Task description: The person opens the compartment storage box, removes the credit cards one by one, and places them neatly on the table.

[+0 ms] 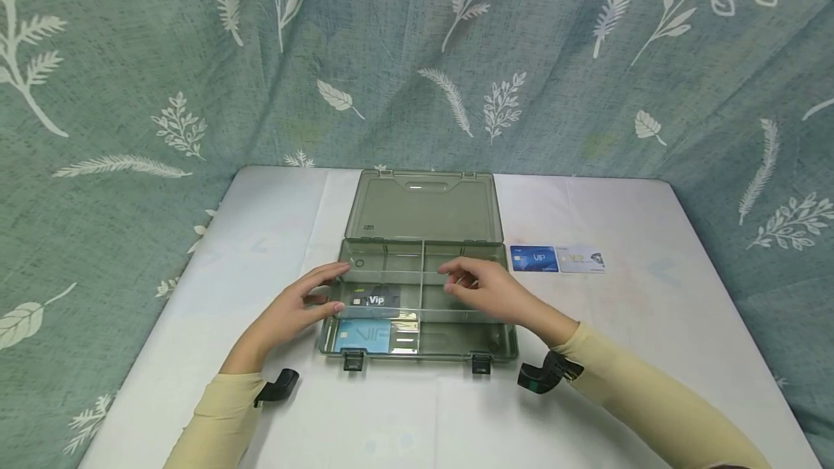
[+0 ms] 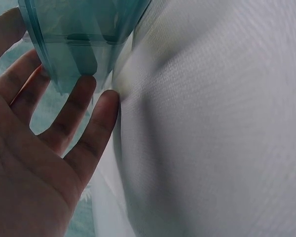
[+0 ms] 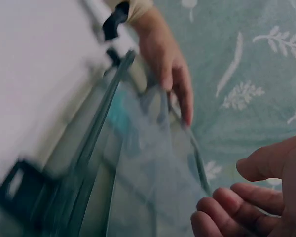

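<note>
A see-through grey-green plastic organizer box [image 1: 417, 357] lies with its lid [image 1: 423, 208] laid back. Its left compartments hold a black "Vip" card [image 1: 376, 301] in the middle row and a light-blue VIP card [image 1: 358, 336] in the front row. My left hand [image 1: 293, 313] rests on the box's left side, fingers spread; in the left wrist view its fingertips reach the box wall [image 2: 64, 59]. Over the right compartments hovers my right hand [image 1: 491, 292], fingers loosely bent. The right wrist view shows thumb and fingers apart, with nothing between them.
Right of the box, a dark-blue VIP card [image 1: 534, 258] and a silvery VIP card [image 1: 580, 259] lie side by side on the white tabletop [image 1: 638, 295]. Two latches [image 1: 481, 364] hang at the box front. Leaf-patterned green cloth [image 1: 391, 93] rises behind the table.
</note>
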A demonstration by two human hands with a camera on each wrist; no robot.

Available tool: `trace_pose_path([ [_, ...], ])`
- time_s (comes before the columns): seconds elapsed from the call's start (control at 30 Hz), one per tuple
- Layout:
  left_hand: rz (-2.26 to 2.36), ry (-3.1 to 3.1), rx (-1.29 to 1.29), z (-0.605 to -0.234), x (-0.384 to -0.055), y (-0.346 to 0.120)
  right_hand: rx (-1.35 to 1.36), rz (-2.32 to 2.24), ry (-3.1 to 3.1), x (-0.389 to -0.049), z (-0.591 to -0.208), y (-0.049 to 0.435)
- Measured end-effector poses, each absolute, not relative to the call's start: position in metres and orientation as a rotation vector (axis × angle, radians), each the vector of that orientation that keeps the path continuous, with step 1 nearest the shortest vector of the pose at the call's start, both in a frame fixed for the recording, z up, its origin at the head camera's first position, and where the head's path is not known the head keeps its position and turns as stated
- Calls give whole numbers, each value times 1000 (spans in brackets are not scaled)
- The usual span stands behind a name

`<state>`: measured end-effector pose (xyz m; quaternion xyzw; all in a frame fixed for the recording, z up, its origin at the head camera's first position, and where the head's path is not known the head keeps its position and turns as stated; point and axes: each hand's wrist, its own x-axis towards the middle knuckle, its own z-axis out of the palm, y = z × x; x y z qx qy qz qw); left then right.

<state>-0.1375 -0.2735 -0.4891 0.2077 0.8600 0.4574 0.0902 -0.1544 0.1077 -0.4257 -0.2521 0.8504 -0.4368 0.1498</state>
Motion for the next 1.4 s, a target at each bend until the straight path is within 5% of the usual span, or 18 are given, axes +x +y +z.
trace_pose_path([
  [0.5,1370,2551,599,-488,-137,-273,-770,-1298,2180,-161,-419,64],
  [1.4,1390,2544,609,-489,-137,-273,-206,-1444,1660,-175,-418,16],
])
